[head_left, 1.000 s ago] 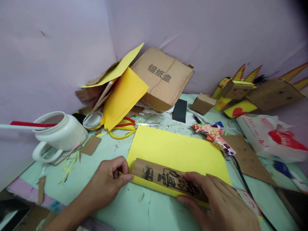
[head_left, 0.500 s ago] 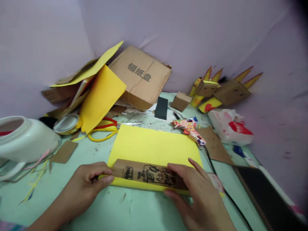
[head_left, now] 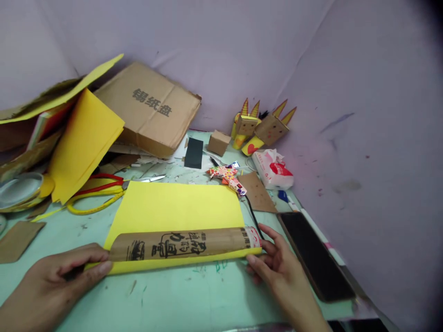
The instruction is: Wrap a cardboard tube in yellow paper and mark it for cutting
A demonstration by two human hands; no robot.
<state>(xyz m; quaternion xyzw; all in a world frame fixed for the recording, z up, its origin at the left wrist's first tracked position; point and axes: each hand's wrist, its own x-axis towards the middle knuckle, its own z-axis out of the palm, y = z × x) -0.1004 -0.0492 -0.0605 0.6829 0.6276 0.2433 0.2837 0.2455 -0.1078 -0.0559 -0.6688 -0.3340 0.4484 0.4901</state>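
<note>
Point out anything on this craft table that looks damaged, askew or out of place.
The flattened cardboard box leans crookedly against the back wall, creased and dog-eared. Paper scraps litter the table near the scissors, and the surface is smudged. The brown tube lies square along the yellow sheet's near edge, left hand and right hand at its ends.

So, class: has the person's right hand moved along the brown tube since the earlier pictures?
Yes. The right hand has slid rightward off the printed lettering to the end of the brown tube, at the right edge of the yellow paper.
</note>
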